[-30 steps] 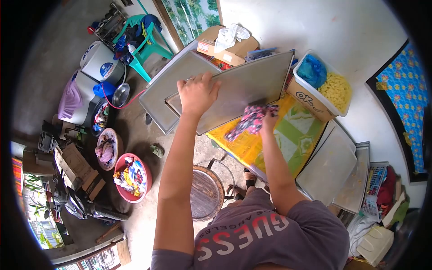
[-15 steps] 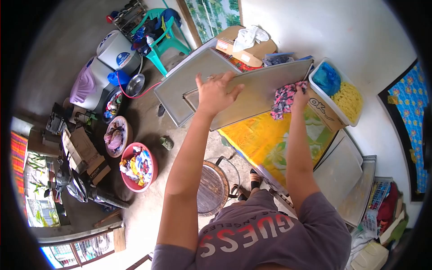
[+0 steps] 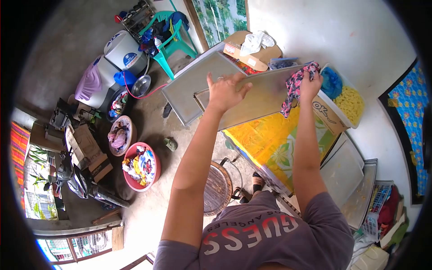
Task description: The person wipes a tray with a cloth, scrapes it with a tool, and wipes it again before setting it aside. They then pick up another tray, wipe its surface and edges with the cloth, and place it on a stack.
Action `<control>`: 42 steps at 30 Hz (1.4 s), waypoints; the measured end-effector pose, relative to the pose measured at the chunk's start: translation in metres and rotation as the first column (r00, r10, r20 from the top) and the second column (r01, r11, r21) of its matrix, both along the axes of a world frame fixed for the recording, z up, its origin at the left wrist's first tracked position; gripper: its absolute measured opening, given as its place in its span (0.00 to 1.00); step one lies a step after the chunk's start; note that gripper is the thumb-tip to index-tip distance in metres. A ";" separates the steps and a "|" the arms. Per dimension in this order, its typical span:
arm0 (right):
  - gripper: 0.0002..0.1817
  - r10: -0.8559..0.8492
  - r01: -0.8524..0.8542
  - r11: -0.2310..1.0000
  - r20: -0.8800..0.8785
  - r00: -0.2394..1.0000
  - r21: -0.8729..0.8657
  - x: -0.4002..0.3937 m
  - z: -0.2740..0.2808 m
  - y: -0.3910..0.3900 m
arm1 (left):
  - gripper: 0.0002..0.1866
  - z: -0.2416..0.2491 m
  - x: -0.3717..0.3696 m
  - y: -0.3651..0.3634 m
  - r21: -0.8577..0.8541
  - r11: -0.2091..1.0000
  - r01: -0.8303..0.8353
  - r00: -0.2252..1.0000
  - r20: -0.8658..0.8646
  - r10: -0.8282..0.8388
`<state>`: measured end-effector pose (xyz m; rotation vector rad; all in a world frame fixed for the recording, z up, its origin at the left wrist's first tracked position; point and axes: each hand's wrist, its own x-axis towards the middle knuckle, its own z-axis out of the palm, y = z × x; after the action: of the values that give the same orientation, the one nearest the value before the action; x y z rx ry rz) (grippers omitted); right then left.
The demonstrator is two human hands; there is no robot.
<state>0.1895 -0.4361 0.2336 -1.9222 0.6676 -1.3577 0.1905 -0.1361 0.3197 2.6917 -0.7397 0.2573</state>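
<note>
My left hand (image 3: 228, 93) grips the upper edge of a large flat metal tray (image 3: 263, 96), its thumb on the near face and its fingers spread over the rim. The tray stands tilted above the yellow table cover (image 3: 261, 128). My right hand (image 3: 311, 86) clutches a pink, black and grey patterned cloth (image 3: 294, 85) against the tray's upper right corner, and part of the cloth hangs down the face. A second metal tray (image 3: 184, 92) lies to the left, behind the first.
A plastic tub (image 3: 356, 118) of yellow and blue stuff stands right of the tray, by an OK-marked carton (image 3: 330, 114). More metal trays (image 3: 344, 180) lean at lower right. A round wooden stool (image 3: 216, 189) and a red laundry basin (image 3: 155, 173) stand on the floor.
My right hand has moved up with the cloth, from the tray's face to its upper right corner. My left hand keeps its place on the tray edge; the view has shifted slightly.
</note>
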 end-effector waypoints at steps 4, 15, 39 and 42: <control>0.18 0.062 -0.056 0.989 0.039 0.997 -0.137 -0.004 -0.006 0.048 | 0.24 -0.003 0.002 0.000 -0.023 1.000 -0.003 1.000 -0.005 0.003; 0.23 0.389 -0.372 0.913 0.078 0.918 -0.168 -0.019 -0.011 0.246 | 0.28 0.018 0.005 0.000 -0.050 0.998 -0.043 0.970 -0.239 0.030; 0.22 0.566 -0.664 0.645 -0.346 0.748 -0.379 -0.028 -0.094 0.317 | 0.20 0.001 0.034 -0.009 0.164 0.982 -0.097 0.973 -0.193 0.128; 0.21 0.691 -0.728 0.639 -0.229 0.685 -0.249 -0.030 -0.146 0.320 | 0.20 0.002 0.037 -0.008 0.159 0.982 -0.098 0.974 -0.189 0.128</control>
<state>0.1592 -0.1161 0.0875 -2.1791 -0.3167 -0.8635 0.2271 -0.1444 0.3220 2.8515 -0.5666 -0.0429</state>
